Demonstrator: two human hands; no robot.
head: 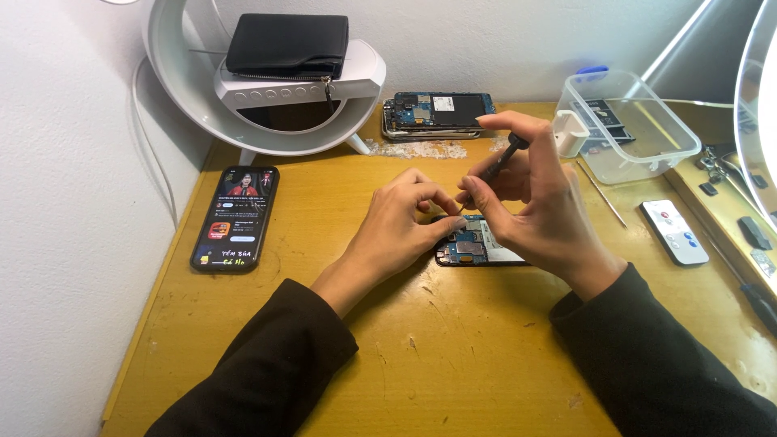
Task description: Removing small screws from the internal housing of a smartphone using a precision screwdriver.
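Head view: opened phone (pixel 473 249), back cover off and blue circuit board exposed, lies flat near the middle of the desk (pixel 453 364), partly hidden under both hands. The left hand (pixel 398 228) rests on the phone's left end, fingers curled and fingertips pressed against its upper edge, steadying it. The right hand (pixel 534 202) pinches a thin dark screwdriver (pixel 495 166) between thumb and fingers, the index finger arched over the tool's top end; the shaft slants down and to the left, its tip meeting the phone's upper edge just beside the left fingertips. Both forearms wear dark sleeves. A second opened phone (pixel 437 113) lies at the desk's back edge, touching nothing else that can be told. A lit smartphone (pixel 235 217) lies face up along the left edge. A white ring-shaped lamp stand (pixel 243 97) occupies the back left corner and carries a black wallet (pixel 287 44). A clear plastic box (pixel 627 125) sits toward the back right corner, small parts inside. A small white remote (pixel 673 232) lies near the right edge, well apart from the hands.
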